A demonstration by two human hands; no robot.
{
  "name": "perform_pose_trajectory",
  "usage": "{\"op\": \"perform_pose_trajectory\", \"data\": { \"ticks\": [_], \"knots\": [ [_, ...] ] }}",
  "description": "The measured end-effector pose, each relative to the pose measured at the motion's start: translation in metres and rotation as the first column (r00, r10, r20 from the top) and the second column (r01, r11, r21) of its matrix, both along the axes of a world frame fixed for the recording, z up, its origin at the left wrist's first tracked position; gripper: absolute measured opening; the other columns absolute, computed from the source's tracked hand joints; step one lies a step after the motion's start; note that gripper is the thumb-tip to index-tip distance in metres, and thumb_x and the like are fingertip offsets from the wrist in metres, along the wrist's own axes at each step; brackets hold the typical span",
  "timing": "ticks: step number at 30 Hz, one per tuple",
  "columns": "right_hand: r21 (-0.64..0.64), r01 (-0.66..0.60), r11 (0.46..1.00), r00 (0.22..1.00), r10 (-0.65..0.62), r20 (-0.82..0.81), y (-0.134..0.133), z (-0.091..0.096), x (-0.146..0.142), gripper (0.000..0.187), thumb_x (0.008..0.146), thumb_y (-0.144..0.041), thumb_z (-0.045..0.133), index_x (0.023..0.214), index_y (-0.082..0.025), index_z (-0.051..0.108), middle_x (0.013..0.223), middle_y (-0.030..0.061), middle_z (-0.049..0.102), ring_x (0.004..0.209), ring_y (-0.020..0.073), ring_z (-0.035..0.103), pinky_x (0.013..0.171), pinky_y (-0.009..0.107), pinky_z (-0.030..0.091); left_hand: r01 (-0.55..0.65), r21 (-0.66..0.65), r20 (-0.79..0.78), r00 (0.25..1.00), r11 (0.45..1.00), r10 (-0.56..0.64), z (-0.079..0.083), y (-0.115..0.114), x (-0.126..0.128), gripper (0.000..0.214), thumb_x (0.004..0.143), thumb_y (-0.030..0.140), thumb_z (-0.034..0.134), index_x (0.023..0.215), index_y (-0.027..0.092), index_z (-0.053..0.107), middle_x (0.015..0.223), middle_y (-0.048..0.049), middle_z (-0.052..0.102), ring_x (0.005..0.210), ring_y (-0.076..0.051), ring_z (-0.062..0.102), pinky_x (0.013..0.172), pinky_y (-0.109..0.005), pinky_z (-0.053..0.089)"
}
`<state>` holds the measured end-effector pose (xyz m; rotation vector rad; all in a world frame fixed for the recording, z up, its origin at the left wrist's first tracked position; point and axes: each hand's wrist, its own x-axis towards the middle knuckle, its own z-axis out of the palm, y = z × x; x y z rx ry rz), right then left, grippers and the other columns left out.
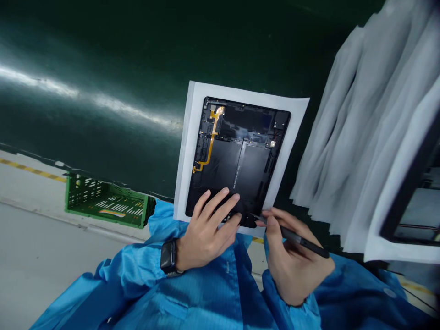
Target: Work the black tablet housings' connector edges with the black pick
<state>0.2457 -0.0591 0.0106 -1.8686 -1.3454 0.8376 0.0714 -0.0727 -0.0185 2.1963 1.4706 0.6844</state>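
An opened black tablet (237,156) lies face down on a white paper sheet (296,123), with its inner frame exposed. Two dark battery panels (247,169) fill its middle, and an orange flex cable (211,137) runs along its left side. My left hand (208,224) rests with spread fingers on the tablet's lower edge. My right hand (288,256) grips a slim black precision tool (299,240), whose thin metal tip touches or nearly touches the tablet's lower right corner. My fingers hide part of that lower edge.
A dark green surface (103,137) stretches behind the sheet. Beyond its edge, a green plastic crate (110,204) sits on a grey floor (51,256) with a yellow stripe. Pale plastic sheeting (360,137) hangs at the right, beside a dark frame (412,215).
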Motion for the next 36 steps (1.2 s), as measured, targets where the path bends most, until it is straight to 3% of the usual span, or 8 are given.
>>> {"op": "perform_pose_trajectory", "data": {
  "ticks": [6,13,19,26,36],
  "knots": [
    [-0.024,-0.078,0.997,0.992,0.076,-0.099,0.006,0.0,0.014,0.005,0.087,-0.016,0.077,0.089,-0.021,0.078,0.092,0.0058,0.079,0.084,0.0251,0.077,0.07,0.038,0.067,-0.004,0.007,0.004,1.0,1.0,0.004,-0.001,0.0,0.0,0.025,0.09,0.015,0.069,0.115,0.015,0.068,0.141,-0.0149,0.065,0.147,-0.033,0.047,0.121,-0.057,0.038],
    [-0.021,-0.179,0.984,0.965,0.172,-0.197,0.006,-0.005,0.024,0.012,0.085,-0.012,0.078,0.092,-0.022,0.079,0.097,0.0064,0.077,0.095,0.0277,0.075,0.073,0.043,0.069,-0.004,0.001,-0.012,1.0,1.0,0.004,0.0,0.0,0.0,0.024,0.091,0.016,0.068,0.115,0.017,0.068,0.142,-0.0142,0.065,0.147,-0.033,0.047,0.12,-0.057,0.039],
    [-0.019,-0.17,0.985,0.971,0.165,-0.174,0.007,-0.008,0.022,0.013,0.085,-0.014,0.077,0.089,-0.026,0.08,0.092,0.0077,0.078,0.092,0.0321,0.074,0.071,0.049,0.066,0.001,0.003,-0.006,1.0,1.0,-0.001,0.0,0.0,0.0,0.025,0.09,0.016,0.069,0.115,0.016,0.068,0.141,-0.0147,0.065,0.146,-0.033,0.047,0.121,-0.057,0.038],
    [-0.004,-0.126,0.992,0.979,0.124,-0.163,0.007,-0.012,0.021,0.008,0.084,-0.014,0.079,0.085,-0.022,0.079,0.09,0.0055,0.078,0.089,0.0264,0.075,0.072,0.042,0.065,-0.004,0.007,0.003,1.0,1.0,0.004,-0.001,0.001,-0.001,0.023,0.091,0.016,0.068,0.114,0.016,0.068,0.141,-0.0145,0.066,0.145,-0.033,0.049,0.121,-0.057,0.039],
    [0.094,0.006,0.996,0.985,0.011,-0.174,0.002,-0.016,0.012,0.009,0.085,-0.016,0.078,0.077,-0.019,0.077,0.083,0.0069,0.078,0.08,0.0272,0.076,0.065,0.042,0.065,0.054,-0.033,0.021,0.998,0.998,-0.053,0.001,-0.001,-0.006,0.027,0.094,0.014,0.066,0.12,0.01,0.067,0.149,-0.0174,0.058,0.15,-0.036,0.04,0.123,-0.059,0.036]
  ]
}}
